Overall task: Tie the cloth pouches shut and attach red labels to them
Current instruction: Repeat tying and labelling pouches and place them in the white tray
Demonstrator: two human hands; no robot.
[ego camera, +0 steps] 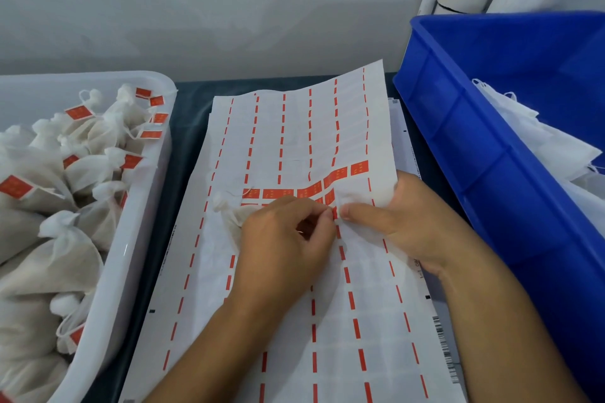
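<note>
A white label sheet (294,141) with red dashed strips lies in the middle of the table; a row of red labels (307,189) remains across it. My left hand (284,239) holds a tied white cloth pouch (230,211) under its palm and pinches at a red label (334,213) with its fingertips. My right hand (406,222) rests on the sheet just to the right, its thumb pressing the paper next to that label and its fingers gripping the sheet's right edge.
A white tub (137,239) on the left holds several tied pouches with red labels. A blue crate (491,147) on the right holds loose white pouches (537,131). More sheets lie under the top one. A grey wall and white pipes stand behind.
</note>
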